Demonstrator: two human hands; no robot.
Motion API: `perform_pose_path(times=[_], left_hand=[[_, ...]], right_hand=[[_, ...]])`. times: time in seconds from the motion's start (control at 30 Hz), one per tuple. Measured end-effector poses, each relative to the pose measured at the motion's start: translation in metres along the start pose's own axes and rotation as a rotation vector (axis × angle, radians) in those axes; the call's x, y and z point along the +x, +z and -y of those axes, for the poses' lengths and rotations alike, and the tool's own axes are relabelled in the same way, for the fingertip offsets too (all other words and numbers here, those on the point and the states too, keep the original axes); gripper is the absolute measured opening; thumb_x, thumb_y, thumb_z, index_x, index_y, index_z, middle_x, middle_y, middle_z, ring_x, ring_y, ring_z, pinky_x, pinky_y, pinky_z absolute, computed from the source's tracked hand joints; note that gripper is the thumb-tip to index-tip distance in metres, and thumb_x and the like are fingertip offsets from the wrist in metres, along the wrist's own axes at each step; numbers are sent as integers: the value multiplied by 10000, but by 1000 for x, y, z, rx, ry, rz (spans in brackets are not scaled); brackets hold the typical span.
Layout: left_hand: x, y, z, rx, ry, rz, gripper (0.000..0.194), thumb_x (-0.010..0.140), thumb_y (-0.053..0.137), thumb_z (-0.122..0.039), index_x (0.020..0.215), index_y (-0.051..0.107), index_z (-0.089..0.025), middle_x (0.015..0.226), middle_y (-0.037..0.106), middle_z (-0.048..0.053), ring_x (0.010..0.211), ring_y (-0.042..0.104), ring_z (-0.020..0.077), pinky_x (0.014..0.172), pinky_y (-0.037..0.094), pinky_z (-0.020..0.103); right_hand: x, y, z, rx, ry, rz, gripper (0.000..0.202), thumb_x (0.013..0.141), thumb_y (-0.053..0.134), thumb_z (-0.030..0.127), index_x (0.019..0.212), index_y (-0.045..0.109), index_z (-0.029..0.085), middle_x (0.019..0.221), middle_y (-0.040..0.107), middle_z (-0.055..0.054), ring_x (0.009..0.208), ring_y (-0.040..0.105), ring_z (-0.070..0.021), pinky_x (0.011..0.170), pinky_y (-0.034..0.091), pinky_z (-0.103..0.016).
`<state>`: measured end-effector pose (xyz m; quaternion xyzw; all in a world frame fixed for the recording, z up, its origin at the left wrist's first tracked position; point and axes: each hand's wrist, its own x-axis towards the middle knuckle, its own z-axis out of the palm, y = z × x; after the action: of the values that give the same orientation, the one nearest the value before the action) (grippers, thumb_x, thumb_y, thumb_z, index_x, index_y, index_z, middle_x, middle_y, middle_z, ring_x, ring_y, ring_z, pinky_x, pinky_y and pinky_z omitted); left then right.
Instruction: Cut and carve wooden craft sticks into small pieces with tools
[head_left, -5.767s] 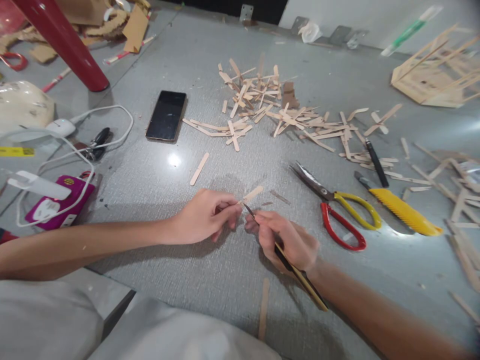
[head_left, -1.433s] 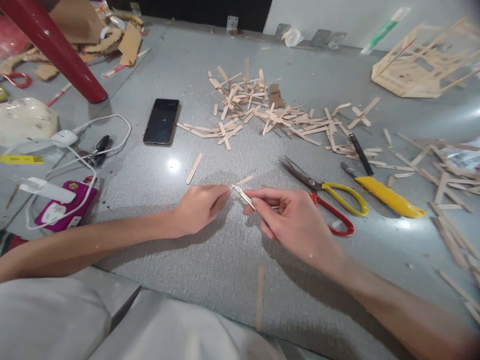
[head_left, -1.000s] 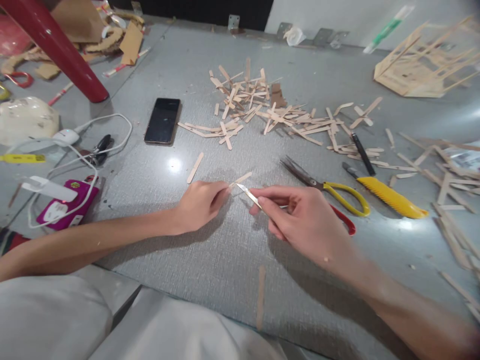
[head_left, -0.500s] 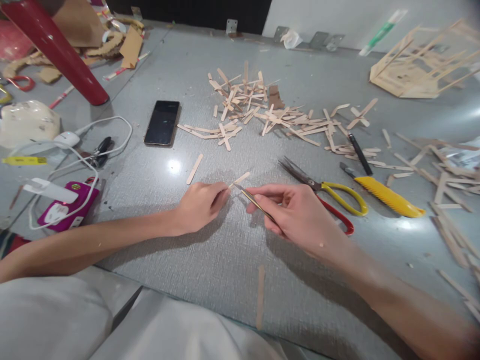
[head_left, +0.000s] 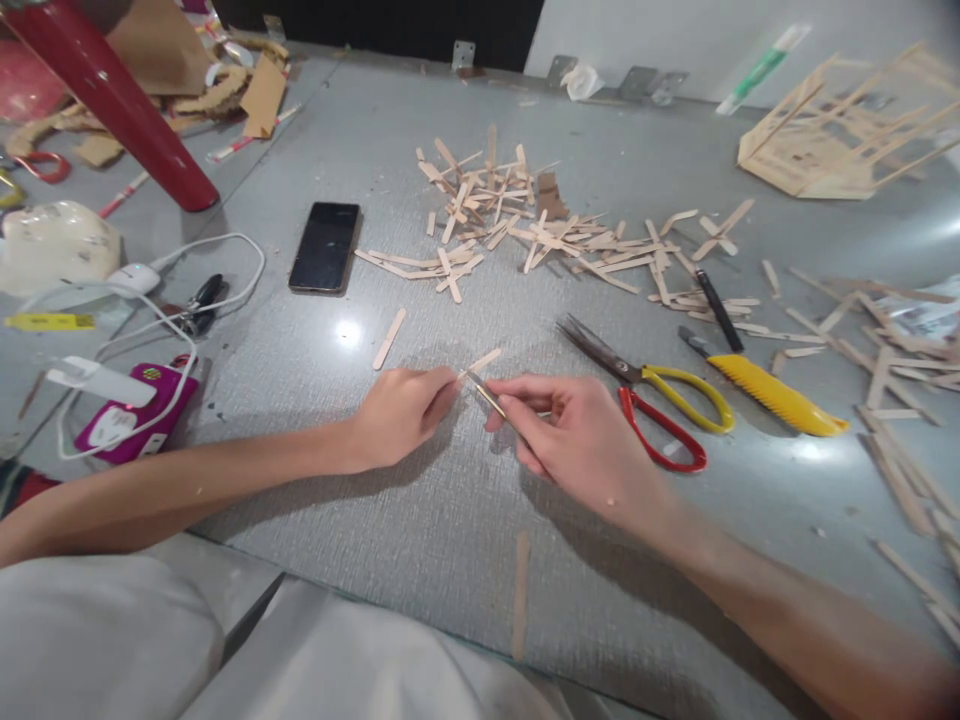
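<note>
Near the middle of the table, my left hand (head_left: 405, 412) is closed, its fingertips pinching a short wooden craft stick (head_left: 489, 357) whose far end points up and right. My right hand (head_left: 581, 435) grips a slim craft knife (head_left: 489, 394) like a pen. Its thin grey tip meets the stick beside my left fingertips. The part of the stick inside my left fingers is hidden. One loose craft stick (head_left: 390, 338) lies just beyond my left hand, and another stick (head_left: 520, 595) lies at the table's front edge.
Scissors (head_left: 637, 372) with yellow and red handles and a yellow cutter (head_left: 780, 395) lie right of my hand. A heap of sticks (head_left: 487, 200) spreads behind. A phone (head_left: 325, 247), a purple power strip (head_left: 142, 410), a red tube (head_left: 120, 110) and a stick frame (head_left: 806, 165) stand around.
My right hand has shifted slightly left and down with the knife, uncovering more of the scissors' red handle. The left hand stays in place.
</note>
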<state>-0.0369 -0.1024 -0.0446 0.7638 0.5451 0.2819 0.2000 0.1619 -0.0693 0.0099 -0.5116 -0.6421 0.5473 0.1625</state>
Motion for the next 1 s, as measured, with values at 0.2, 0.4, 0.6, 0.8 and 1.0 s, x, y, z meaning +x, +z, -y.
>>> perform_pose_path(times=[0.2, 0.4, 0.6, 0.8, 1.0], left_hand=[[-1, -1, 1, -6, 18, 28, 264, 997, 394, -195, 798, 564, -156, 549, 381, -63, 484, 302, 90, 498, 253, 236], [-1, -2, 1, 40, -6, 44, 278, 990, 398, -193, 785, 583, -157, 551, 427, -50, 486, 350, 97, 509, 269, 238], [-1, 0, -1, 65, -63, 37, 311, 1020, 399, -250, 825, 619, -151, 550, 460, -44, 486, 383, 106, 519, 274, 248], [3, -22, -18, 151, -19, 150, 425, 1064, 345, -344, 866, 665, -147, 626, 585, 1, 513, 485, 122, 515, 302, 258], [9, -47, -26, 146, -19, -144, 337, 1013, 508, -430, 1003, 713, -163, 639, 676, -10, 498, 555, 101, 554, 402, 235]], right_hand=[[0, 8, -7, -153, -174, -84, 270, 927, 538, 265, 1015, 769, 155, 674, 698, -5, 399, 482, -66, 413, 377, -210], [3, 12, -16, -30, -186, -69, 291, 936, 536, 308, 1052, 754, 155, 669, 674, 5, 399, 462, -65, 404, 362, -211], [2, 11, -14, -34, -154, -75, 289, 937, 548, 311, 1084, 748, 164, 671, 669, 27, 402, 456, -64, 409, 357, -217], [-3, 0, -7, -384, -420, -155, 236, 940, 551, 180, 1074, 746, 174, 764, 754, 5, 565, 621, -103, 580, 460, -235], [-12, -2, -15, -706, -725, -114, 329, 994, 465, 151, 1274, 635, 124, 942, 757, -83, 771, 699, -168, 680, 516, -272]])
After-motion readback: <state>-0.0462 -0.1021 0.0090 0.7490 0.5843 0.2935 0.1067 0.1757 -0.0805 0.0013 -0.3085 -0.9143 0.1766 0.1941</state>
